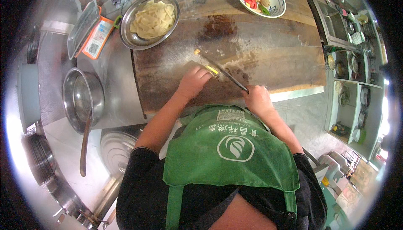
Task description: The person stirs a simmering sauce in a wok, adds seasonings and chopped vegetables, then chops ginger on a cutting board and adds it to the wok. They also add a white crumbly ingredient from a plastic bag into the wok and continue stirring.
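My right hand grips the handle of a kitchen knife, whose blade shows nearly edge-on and slants up to the left over the wooden board. My left hand is bent at the board, its fingertips holding a small yellow-green vegetable piece just left of the blade. The fingers partly hide this piece. By the knife's far end sits a small pale tan piece, too small to name.
A steel bowl of pale, flat dough pieces stands at the far left of the board. A patterned bowl at the back holds cut red, green and tan food. Left are a steel pot, a ladle handle and a clear container. Shelves stand right.
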`<state>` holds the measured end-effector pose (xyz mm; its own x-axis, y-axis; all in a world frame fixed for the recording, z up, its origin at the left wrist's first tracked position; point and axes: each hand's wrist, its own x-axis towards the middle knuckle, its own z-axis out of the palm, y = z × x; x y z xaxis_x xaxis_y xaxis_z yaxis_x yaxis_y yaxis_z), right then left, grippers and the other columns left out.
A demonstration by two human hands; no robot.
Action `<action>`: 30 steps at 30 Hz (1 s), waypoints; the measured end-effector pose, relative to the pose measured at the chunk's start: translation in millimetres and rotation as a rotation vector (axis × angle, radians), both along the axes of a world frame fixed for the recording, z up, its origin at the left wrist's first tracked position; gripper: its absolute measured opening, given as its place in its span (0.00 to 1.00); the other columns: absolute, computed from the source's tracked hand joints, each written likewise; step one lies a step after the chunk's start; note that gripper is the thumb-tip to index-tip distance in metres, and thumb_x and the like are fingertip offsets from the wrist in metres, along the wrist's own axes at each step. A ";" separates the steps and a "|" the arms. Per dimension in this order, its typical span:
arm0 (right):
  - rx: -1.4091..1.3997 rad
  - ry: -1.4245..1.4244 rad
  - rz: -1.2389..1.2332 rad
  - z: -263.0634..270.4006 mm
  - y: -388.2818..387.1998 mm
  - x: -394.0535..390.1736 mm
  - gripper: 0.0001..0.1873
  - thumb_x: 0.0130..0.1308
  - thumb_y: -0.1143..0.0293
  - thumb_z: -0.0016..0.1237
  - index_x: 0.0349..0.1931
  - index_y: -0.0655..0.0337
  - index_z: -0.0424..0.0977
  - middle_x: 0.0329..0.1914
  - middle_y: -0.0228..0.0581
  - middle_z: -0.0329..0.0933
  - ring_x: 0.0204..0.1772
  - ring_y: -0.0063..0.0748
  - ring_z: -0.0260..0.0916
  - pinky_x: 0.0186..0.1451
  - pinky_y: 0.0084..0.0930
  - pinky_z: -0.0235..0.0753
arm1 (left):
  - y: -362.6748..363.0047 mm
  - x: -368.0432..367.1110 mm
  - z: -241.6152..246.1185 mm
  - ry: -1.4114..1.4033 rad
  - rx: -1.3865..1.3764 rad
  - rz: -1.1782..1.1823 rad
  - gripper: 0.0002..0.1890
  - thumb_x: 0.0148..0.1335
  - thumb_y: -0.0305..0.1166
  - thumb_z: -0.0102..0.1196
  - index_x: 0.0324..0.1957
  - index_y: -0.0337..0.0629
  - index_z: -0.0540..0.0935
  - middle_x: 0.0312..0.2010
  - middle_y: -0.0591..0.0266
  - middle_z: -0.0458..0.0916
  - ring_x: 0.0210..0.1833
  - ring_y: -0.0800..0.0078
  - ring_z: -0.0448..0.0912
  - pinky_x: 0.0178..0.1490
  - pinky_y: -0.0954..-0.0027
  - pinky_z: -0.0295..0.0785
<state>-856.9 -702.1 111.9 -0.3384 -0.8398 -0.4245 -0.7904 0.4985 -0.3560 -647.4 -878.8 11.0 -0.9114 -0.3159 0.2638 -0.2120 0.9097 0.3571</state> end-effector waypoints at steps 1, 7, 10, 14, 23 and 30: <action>0.008 -0.001 0.017 0.5 -2.3 2.4 0.16 0.67 0.60 0.52 0.31 0.65 0.78 0.30 0.59 0.80 0.38 0.63 0.79 0.44 0.53 0.80 | -1.2 0.1 -2.2 0.023 0.023 0.026 0.15 0.51 0.24 0.55 0.42 0.47 0.83 0.46 0.66 0.82 0.50 0.61 0.76 0.54 0.62 0.76; 0.038 0.044 0.072 -1.6 -8.6 9.1 0.15 0.68 0.60 0.50 0.31 0.63 0.79 0.31 0.57 0.80 0.39 0.61 0.80 0.45 0.51 0.80 | -1.1 -3.4 -8.6 0.109 0.048 0.022 0.15 0.51 0.23 0.56 0.42 0.47 0.83 0.44 0.67 0.82 0.48 0.61 0.77 0.51 0.63 0.77; 0.060 0.061 0.072 -3.1 -10.2 10.4 0.15 0.68 0.61 0.50 0.31 0.64 0.80 0.31 0.58 0.80 0.40 0.62 0.80 0.45 0.52 0.80 | 0.0 -5.2 -8.7 0.150 0.077 0.041 0.15 0.51 0.23 0.56 0.42 0.47 0.83 0.44 0.67 0.82 0.47 0.61 0.77 0.51 0.62 0.77; 0.084 0.052 0.048 -3.0 -11.4 9.9 0.15 0.68 0.62 0.50 0.31 0.65 0.80 0.31 0.60 0.80 0.39 0.64 0.79 0.45 0.54 0.78 | 0.3 -6.6 -8.7 0.158 0.103 0.053 0.15 0.51 0.22 0.56 0.43 0.48 0.83 0.44 0.67 0.82 0.47 0.61 0.77 0.50 0.62 0.77; 0.116 0.018 -0.005 -25.0 -27.4 14.4 0.13 0.65 0.63 0.52 0.34 0.66 0.79 0.33 0.59 0.80 0.41 0.64 0.78 0.48 0.55 0.78 | -3.7 -6.7 -16.9 0.090 0.118 0.053 0.16 0.52 0.22 0.57 0.44 0.49 0.82 0.46 0.65 0.80 0.49 0.57 0.76 0.54 0.60 0.75; 0.059 0.079 0.114 -9.9 -13.2 10.9 0.08 0.62 0.69 0.49 0.32 0.62 0.80 0.32 0.58 0.81 0.40 0.60 0.81 0.47 0.50 0.81 | 1.4 -2.4 -17.5 0.147 0.049 0.058 0.13 0.52 0.26 0.59 0.42 0.48 0.82 0.41 0.63 0.80 0.46 0.59 0.77 0.49 0.61 0.76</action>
